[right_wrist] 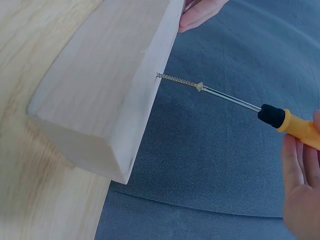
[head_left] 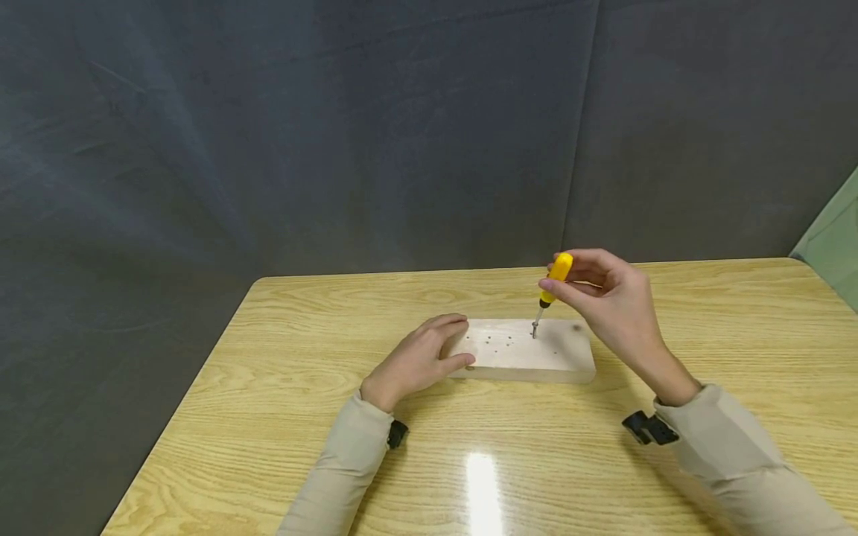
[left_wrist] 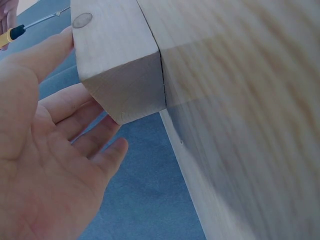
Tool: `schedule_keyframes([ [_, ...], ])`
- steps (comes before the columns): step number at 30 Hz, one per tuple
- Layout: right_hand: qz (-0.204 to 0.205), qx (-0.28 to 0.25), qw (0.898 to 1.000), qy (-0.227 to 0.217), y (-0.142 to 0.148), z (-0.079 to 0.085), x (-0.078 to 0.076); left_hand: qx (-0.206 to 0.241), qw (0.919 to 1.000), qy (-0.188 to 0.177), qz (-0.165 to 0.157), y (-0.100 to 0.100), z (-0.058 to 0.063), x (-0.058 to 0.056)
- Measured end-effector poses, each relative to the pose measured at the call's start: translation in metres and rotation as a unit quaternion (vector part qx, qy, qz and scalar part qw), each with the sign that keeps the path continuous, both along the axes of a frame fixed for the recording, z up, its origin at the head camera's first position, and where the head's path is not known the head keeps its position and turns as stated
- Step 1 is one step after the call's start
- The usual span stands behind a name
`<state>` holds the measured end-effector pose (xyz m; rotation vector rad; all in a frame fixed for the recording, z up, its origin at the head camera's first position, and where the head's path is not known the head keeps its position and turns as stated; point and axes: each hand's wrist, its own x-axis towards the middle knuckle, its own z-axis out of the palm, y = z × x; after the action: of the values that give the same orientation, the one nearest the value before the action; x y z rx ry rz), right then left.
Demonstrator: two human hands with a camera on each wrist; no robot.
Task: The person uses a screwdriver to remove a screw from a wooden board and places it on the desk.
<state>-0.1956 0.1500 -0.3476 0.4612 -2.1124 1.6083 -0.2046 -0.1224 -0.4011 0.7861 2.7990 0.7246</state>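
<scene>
A pale wooden block point(head_left: 536, 359) with several small holes in its top lies on the table. My left hand point(head_left: 421, 356) holds its left end, thumb and fingers spread around it; in the left wrist view the thumb rests along one edge of the block point(left_wrist: 125, 90). With thumb and fingertips, my right hand point(head_left: 620, 301) grips the yellow handle of a screwdriver point(head_left: 557, 277) above the block's right half. The screwdriver's tip meets the head of a screw point(right_wrist: 179, 79). That screw stands out of the block, with most of its thread showing and its point at the surface.
The wood-grain table point(head_left: 302, 417) extends around the block on every side. A dark cloth point(head_left: 402, 149) hangs behind the table's back edge and to its left. A pale green surface point(head_left: 834, 238) shows at the far right.
</scene>
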Motion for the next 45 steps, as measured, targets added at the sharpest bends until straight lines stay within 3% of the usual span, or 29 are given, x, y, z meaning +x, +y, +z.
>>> schedule_keyframes([
  [13, 0.014, 0.006, 1.000, 0.007, 0.001, 0.002, 0.001, 0.001, 1.0000, -0.001, 0.000, 0.000, 0.000, 0.001],
  [33, 0.004, 0.001, 1.000, 0.019, 0.007, 0.007, 0.003, 0.009, 0.9999, 0.004, -0.004, 0.000, 0.000, 0.002],
  [45, -0.024, 0.021, 0.999, 0.034, 0.019, 0.012, 0.003, 0.049, 0.9978, 0.045, -0.008, 0.006, 0.010, -0.003],
])
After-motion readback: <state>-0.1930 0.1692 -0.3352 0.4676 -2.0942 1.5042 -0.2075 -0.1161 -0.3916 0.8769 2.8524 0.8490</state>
